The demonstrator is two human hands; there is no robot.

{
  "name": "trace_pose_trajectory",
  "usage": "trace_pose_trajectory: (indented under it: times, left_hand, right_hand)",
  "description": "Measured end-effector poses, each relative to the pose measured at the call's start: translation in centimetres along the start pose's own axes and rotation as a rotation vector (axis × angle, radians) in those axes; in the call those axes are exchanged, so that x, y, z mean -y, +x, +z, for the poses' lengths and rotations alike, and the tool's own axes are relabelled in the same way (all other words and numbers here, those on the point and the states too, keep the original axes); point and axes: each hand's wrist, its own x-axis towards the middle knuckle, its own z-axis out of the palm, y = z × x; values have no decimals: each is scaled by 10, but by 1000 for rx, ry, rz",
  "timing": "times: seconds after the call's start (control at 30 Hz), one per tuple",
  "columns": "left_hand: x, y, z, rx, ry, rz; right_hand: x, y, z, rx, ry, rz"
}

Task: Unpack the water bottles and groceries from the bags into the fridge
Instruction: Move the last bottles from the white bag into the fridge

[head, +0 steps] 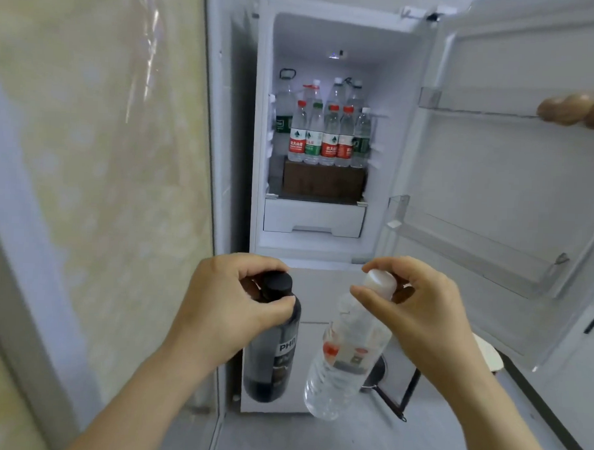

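Observation:
My left hand (227,303) grips a dark bottle (276,353) by its black cap, and the bottle hangs down. My right hand (417,311) holds a clear water bottle (344,363) by its white cap, tilted to the left at its base. Both hang in front of the open fridge (262,121), below its lit compartment. Inside, several water bottles (330,134) with red or green labels stand on a brown box (324,181).
The fridge door (515,173) stands open to the right with two clear door shelves (471,253). Another person's fingers (580,108) hold the door's edge at upper right. A white drawer (313,218) sits below the box. A wall (105,148) is on the left.

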Motion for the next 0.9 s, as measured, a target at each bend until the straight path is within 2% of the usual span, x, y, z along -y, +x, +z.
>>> trace_pose_trajectory:
  times: [0.33,0.63,0.9]
  left_hand:
    - [29,61,10,-39,27,-2]
    - [39,138,71,-95,71,-24]
    - [55,204,110,-149,53,-55]
  right_hand:
    - [-12,66,26,62,40,-60]
    - [-72,150,28,73,62,-128]
    - [-121,217,42,95,64,-116]
